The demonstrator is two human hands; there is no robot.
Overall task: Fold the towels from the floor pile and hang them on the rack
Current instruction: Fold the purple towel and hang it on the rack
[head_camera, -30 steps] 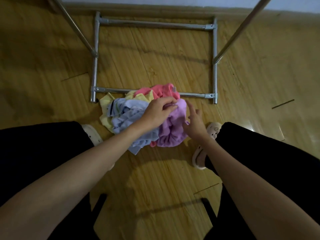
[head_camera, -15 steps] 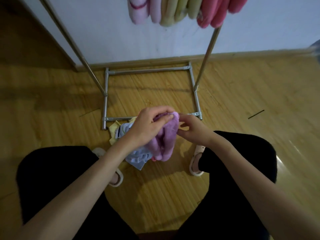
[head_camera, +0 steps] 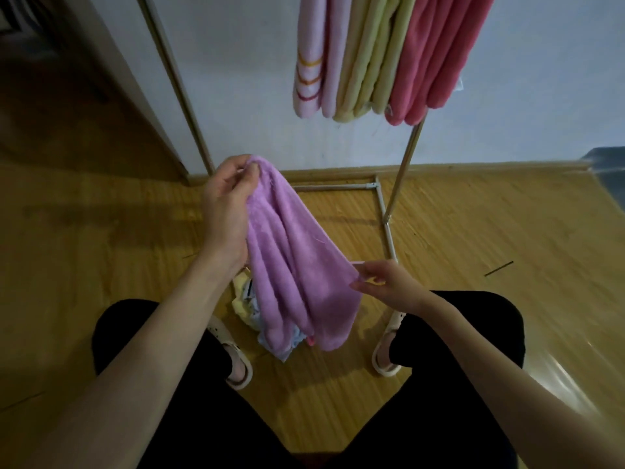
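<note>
Now both hands, left (head_camera: 225,206) and right (head_camera: 385,282), pinch the purple towel (head_camera: 294,265).

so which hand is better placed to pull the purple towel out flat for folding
Right. The right hand pinches a free lower edge of the purple towel and can draw outward; the left hand grips the bunched top, anchoring it.

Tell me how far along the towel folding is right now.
Done: folded towels already hang on the rack. In hand: the left hand and right hand hold a purple towel, still unfolded. Left: more towels in the floor pile.
</note>
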